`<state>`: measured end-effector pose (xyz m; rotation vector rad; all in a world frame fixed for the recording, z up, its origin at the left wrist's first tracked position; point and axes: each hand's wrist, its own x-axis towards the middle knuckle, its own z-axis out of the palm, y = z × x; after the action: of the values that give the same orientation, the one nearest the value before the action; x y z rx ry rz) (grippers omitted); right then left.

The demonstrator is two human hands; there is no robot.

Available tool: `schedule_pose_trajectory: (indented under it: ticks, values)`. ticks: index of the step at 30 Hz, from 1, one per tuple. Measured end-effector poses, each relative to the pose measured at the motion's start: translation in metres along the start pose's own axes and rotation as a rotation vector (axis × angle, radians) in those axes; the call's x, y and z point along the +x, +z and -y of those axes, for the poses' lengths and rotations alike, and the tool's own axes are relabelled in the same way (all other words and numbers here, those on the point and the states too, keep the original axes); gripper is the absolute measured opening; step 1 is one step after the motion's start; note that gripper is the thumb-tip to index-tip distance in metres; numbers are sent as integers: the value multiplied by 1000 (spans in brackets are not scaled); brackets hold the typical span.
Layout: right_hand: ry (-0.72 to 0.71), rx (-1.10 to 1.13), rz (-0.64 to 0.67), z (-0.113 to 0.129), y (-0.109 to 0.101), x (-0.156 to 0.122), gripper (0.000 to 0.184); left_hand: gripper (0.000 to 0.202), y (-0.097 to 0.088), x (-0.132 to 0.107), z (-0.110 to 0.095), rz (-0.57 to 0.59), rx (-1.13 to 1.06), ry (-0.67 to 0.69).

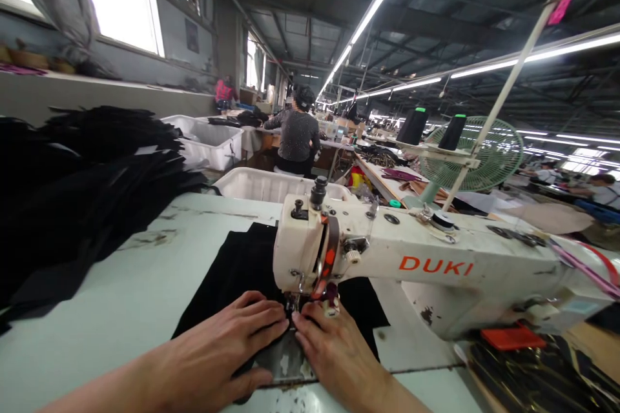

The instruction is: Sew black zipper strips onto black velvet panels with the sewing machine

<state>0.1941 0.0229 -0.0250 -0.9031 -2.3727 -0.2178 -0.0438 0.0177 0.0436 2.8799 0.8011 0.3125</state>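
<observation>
A white sewing machine (426, 258) marked DUKI stands on a pale table (121, 297). Black fabric (242, 264) lies under its needle head (303, 251) and runs away from me. My left hand (227, 348) lies flat on the fabric just left of the needle, fingers stretched out and close together. My right hand (334, 348) presses flat on the fabric right of the needle, fingertips beside the presser foot. The fingertips of both hands nearly meet in front of the needle. Neither hand grips anything.
A tall heap of black fabric pieces (82, 193) fills the table's left side. White plastic bins (271, 184) stand behind the machine. A thread stand with two black cones (431, 129) and a green fan (489, 155) rise at the right. A seated person (296, 135) works further back.
</observation>
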Motion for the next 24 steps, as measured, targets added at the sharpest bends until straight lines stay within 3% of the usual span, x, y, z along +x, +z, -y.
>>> schedule_pose_trajectory:
  ticks: [10,18,24]
  values:
    - [-27,-61,-109,-3,4,6,16,52,9,0,12,-67,10,-39]
    - [-11,-73,-109,-7,3,9,19,56,20,-3,17,-63,129,-30]
    - [-27,-30,-107,-8,-1,12,17,56,18,-2,15,-75,99,-36]
